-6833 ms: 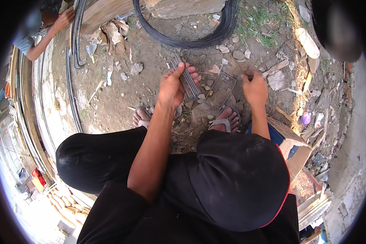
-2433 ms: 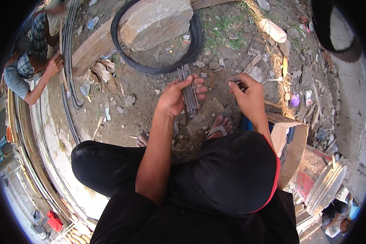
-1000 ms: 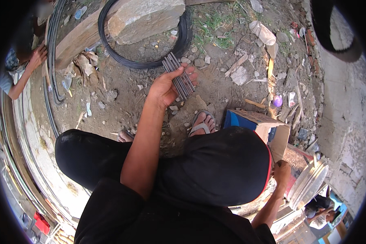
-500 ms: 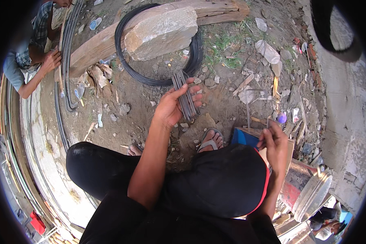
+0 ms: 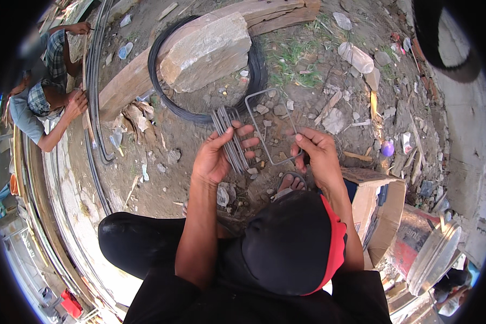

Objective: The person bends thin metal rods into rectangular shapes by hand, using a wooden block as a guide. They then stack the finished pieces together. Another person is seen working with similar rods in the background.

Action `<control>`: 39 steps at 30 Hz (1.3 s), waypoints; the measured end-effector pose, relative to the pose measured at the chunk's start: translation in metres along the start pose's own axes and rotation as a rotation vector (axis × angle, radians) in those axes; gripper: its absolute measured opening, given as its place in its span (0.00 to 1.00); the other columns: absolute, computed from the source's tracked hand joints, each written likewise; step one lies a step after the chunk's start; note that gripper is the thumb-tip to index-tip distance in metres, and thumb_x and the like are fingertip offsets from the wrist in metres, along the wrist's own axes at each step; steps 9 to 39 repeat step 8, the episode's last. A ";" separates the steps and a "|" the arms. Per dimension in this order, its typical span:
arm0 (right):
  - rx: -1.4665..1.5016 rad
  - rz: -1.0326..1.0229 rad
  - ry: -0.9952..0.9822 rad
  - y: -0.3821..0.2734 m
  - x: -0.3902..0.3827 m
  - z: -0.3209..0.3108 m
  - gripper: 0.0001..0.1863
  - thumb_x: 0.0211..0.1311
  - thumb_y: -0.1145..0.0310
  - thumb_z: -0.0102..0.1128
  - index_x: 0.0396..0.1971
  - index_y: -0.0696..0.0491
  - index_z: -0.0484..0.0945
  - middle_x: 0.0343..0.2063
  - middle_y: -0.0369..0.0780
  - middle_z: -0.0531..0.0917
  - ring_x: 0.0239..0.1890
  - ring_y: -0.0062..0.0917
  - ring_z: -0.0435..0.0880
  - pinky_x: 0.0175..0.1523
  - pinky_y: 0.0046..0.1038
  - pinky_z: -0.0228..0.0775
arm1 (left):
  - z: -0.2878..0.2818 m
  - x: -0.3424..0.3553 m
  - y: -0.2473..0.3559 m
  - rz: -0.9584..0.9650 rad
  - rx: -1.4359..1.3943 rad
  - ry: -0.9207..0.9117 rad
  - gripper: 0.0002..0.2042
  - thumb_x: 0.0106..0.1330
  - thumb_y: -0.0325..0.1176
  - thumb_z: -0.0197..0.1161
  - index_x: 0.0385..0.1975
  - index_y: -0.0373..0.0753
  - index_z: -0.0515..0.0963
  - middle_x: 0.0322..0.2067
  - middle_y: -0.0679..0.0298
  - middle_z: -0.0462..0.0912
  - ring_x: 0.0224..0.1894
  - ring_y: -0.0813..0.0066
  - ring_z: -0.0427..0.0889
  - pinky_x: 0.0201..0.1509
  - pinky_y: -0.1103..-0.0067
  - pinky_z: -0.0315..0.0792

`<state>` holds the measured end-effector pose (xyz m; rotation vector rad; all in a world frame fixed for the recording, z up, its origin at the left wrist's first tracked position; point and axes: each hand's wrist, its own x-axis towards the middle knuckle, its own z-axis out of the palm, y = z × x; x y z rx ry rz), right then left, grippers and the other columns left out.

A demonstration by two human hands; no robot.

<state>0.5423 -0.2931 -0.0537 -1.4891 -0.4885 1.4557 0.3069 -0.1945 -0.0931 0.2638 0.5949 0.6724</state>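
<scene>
A bundle of bent steel rebar stirrups (image 5: 231,141) lies across my left palm. My left hand (image 5: 213,156) grips it, thumb on top and fingers showing past the far side. To the right, a single rectangular stirrup (image 5: 260,129) of thin steel rod stands out from my right hand (image 5: 319,152), which pinches its lower right corner between thumb and fingers. The single stirrup's left side is close to the bundle, with a gap between them. Both hands are above the ground, in front of my knees.
Ahead lies a coil of black wire (image 5: 260,70) around a stone block (image 5: 208,51) and a timber beam (image 5: 125,83). At right are an opened cardboard box (image 5: 390,202) and a paint bucket (image 5: 416,235). A co-worker's hand (image 5: 76,102) is near long bars (image 5: 94,81) at left.
My right hand has moved left and inward from above the cardboard box, and the single stirrup shows plainly in it. My left hand with the bundle has shifted slightly left and nearer.
</scene>
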 end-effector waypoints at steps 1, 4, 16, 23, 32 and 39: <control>0.033 0.053 -0.030 0.009 0.007 0.000 0.13 0.74 0.69 0.54 0.49 0.58 0.83 0.23 0.34 0.81 0.15 0.15 0.74 0.19 0.20 0.62 | 0.007 0.001 0.000 -0.013 0.011 0.012 0.13 0.76 0.32 0.55 0.54 0.33 0.73 0.54 0.46 0.81 0.52 0.46 0.84 0.47 0.58 0.85; 0.073 0.175 -0.091 0.047 0.025 0.004 0.13 0.74 0.69 0.52 0.49 0.58 0.83 0.25 0.36 0.82 0.16 0.16 0.76 0.19 0.20 0.64 | 0.020 0.005 -0.005 -0.045 0.086 0.041 0.14 0.76 0.33 0.55 0.56 0.35 0.72 0.59 0.44 0.78 0.55 0.45 0.82 0.49 0.59 0.85; -0.001 0.169 -0.100 0.080 0.035 0.016 0.14 0.74 0.66 0.54 0.51 0.55 0.82 0.26 0.37 0.83 0.17 0.18 0.78 0.19 0.21 0.67 | 0.011 0.009 -0.012 -0.052 0.228 0.061 0.18 0.75 0.36 0.56 0.61 0.39 0.71 0.63 0.45 0.73 0.61 0.46 0.79 0.51 0.60 0.83; -0.001 0.169 -0.100 0.080 0.035 0.016 0.14 0.74 0.66 0.54 0.51 0.55 0.82 0.26 0.37 0.83 0.17 0.18 0.78 0.19 0.21 0.67 | 0.011 0.009 -0.012 -0.052 0.228 0.061 0.18 0.75 0.36 0.56 0.61 0.39 0.71 0.63 0.45 0.73 0.61 0.46 0.79 0.51 0.60 0.83; -0.001 0.169 -0.100 0.080 0.035 0.016 0.14 0.74 0.66 0.54 0.51 0.55 0.82 0.26 0.37 0.83 0.17 0.18 0.78 0.19 0.21 0.67 | 0.011 0.009 -0.012 -0.052 0.228 0.061 0.18 0.75 0.36 0.56 0.61 0.39 0.71 0.63 0.45 0.73 0.61 0.46 0.79 0.51 0.60 0.83; -0.001 0.169 -0.100 0.080 0.035 0.016 0.14 0.74 0.66 0.54 0.51 0.55 0.82 0.26 0.37 0.83 0.17 0.18 0.78 0.19 0.21 0.67 | 0.011 0.009 -0.012 -0.052 0.228 0.061 0.18 0.75 0.36 0.56 0.61 0.39 0.71 0.63 0.45 0.73 0.61 0.46 0.79 0.51 0.60 0.83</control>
